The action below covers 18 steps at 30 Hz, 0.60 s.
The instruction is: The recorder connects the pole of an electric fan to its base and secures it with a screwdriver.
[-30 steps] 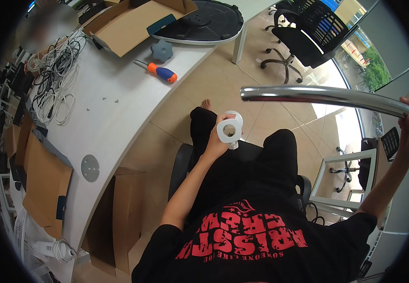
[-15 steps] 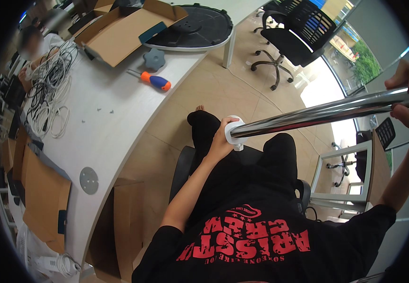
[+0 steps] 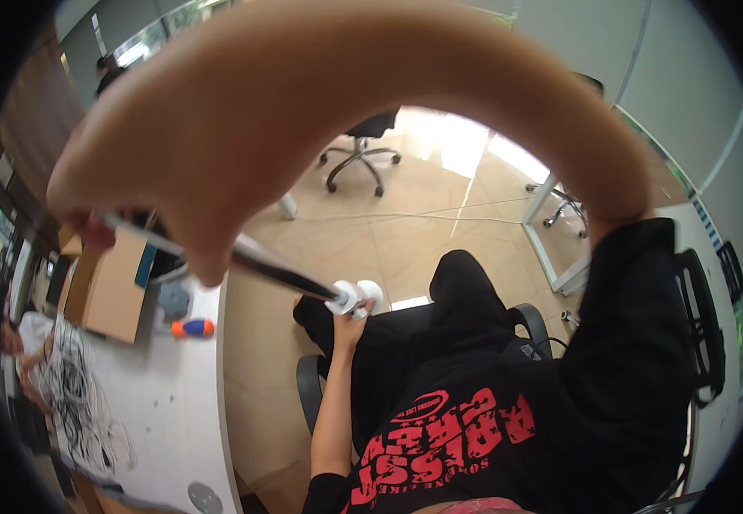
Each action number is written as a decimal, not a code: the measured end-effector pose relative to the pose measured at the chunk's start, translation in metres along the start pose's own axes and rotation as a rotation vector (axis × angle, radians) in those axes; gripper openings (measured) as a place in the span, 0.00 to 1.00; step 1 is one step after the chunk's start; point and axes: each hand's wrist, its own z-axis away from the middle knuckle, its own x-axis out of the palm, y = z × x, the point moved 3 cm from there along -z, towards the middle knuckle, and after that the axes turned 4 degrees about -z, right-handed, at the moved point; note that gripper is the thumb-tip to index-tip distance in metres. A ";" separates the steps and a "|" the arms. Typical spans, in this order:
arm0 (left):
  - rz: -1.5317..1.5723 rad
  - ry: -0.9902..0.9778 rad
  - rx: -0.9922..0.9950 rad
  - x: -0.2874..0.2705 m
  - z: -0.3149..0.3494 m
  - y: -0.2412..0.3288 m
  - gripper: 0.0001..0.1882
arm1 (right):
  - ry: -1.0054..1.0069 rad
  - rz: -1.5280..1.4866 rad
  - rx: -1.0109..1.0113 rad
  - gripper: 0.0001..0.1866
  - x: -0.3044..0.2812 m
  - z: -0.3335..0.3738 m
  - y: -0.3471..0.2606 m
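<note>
A shiny chrome pole [image 3: 290, 277] slants across in front of me, running from the upper left down to a white round fitting [image 3: 347, 297] over my lap. My left hand [image 3: 350, 330] grips that fitting at the pole's lower end. Stretched across the top of the view, my right arm bends round to the left. My right hand [image 3: 166, 171] is very close and large in the picture, its fingers closed round the upper part of the pole. The pole's far end is partly hidden by that hand.
On the white table [image 3: 179, 368] to the left lie an orange and blue screwdriver [image 3: 192, 328], a grey star-shaped knob [image 3: 173, 300], tangled cables [image 3: 80, 385], a cardboard box [image 3: 110, 295] and a grey disc [image 3: 204, 497]. A person [image 3: 33, 343] sits beyond. An office chair [image 3: 361, 154] stands ahead.
My right hand has swung from the far right over to the upper left, turning the pole with it. My left hand keeps hold of the white fitting. The view has shifted too.
</note>
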 end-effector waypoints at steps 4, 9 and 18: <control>0.079 -0.066 -0.165 0.003 -0.009 -0.001 0.26 | -0.074 0.031 0.012 0.36 0.012 0.000 -0.009; 0.105 -0.138 -0.343 0.004 -0.020 -0.005 0.37 | -0.199 0.015 -0.082 0.23 0.026 0.009 -0.014; 0.029 -0.178 -0.209 0.004 -0.016 -0.011 0.34 | -0.338 -0.057 -0.119 0.23 0.055 0.005 0.006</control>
